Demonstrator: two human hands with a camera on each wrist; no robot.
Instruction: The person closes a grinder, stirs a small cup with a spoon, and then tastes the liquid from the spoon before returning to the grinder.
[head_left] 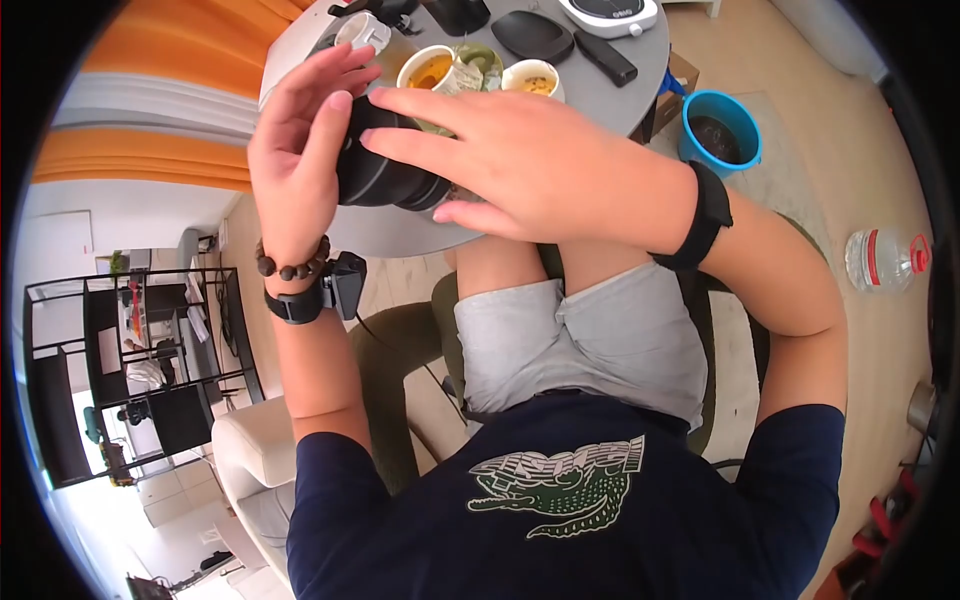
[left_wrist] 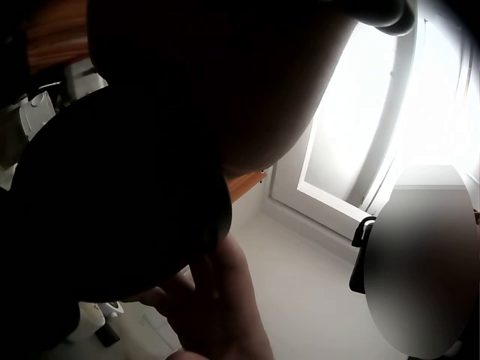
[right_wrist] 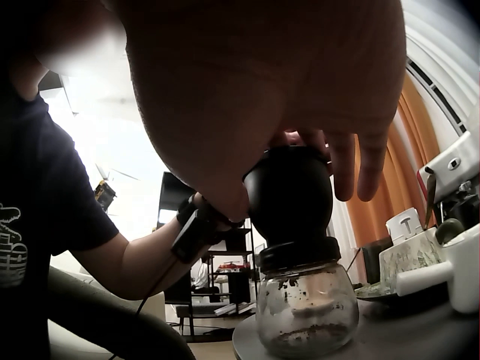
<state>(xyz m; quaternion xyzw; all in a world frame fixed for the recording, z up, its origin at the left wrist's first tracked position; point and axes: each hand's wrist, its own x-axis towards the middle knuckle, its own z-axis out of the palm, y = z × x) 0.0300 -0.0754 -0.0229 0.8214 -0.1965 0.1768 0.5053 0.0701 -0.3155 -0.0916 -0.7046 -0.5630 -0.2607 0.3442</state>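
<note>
A hand grinder with a rounded black body stands upright at the near edge of the grey table. Under it is a clear glass jar with dark grains on its wall and bottom. My left hand is against the grinder's left side, palm turned toward it, thumb up and fingers loosely bent. From the right, my right hand reaches over with straight, spread fingers touching the black top and the thumb lower down near the body. The grinder's dark shape largely fills the left wrist view.
Behind the grinder are a cup of orange liquid, a second white cup, a black dish, a dark handheld item and a white scale. A blue bucket and a large water bottle are on the floor.
</note>
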